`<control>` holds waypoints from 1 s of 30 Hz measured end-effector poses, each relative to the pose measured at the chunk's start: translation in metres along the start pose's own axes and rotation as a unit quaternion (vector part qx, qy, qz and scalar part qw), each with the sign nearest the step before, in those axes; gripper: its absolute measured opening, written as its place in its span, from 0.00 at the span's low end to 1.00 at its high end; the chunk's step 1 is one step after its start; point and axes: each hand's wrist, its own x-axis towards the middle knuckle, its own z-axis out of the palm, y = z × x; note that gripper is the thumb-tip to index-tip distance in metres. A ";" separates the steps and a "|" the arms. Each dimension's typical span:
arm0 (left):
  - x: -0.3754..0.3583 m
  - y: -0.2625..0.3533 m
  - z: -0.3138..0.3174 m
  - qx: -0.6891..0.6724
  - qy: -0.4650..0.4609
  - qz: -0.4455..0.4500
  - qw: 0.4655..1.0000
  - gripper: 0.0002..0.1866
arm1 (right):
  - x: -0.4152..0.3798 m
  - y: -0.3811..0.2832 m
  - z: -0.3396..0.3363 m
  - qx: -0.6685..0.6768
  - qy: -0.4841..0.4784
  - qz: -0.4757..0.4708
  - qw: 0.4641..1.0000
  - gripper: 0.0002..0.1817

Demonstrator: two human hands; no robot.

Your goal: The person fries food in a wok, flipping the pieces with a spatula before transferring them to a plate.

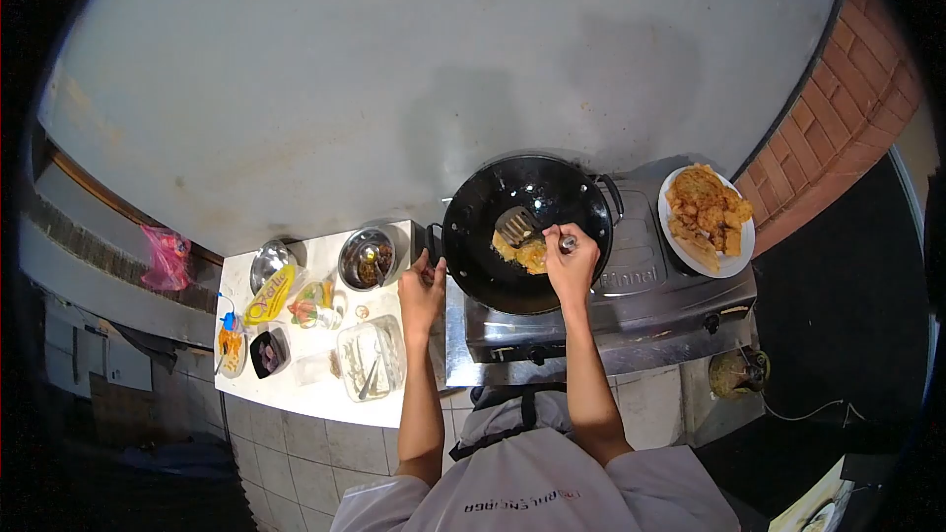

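A black two-handled wok sits on the left side of a steel gas stove. My left hand is closed at the wok's left handle. Held in my right hand is a slotted metal spatula, its end poking up out of my fist. The blade is over the wok's inside, resting against a golden fried piece of food at the bottom. Part of that food is hidden beneath the spatula and my right hand.
Right of the wok, a white plate of fried food stands on the stove. On the white table at left are metal bowls, a yellow packet, a plastic container and a black bowl. A grey wall rises behind.
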 end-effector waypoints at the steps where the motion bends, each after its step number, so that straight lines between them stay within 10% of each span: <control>1: 0.000 0.000 0.000 0.005 -0.003 -0.004 1.000 0.23 | 0.000 -0.001 0.000 -0.001 -0.003 -0.001 1.000 0.10; 30: -0.001 0.000 0.001 -0.036 -0.017 -0.007 0.999 0.26 | -0.003 0.000 -0.007 -0.058 -0.012 -0.055 0.997 0.14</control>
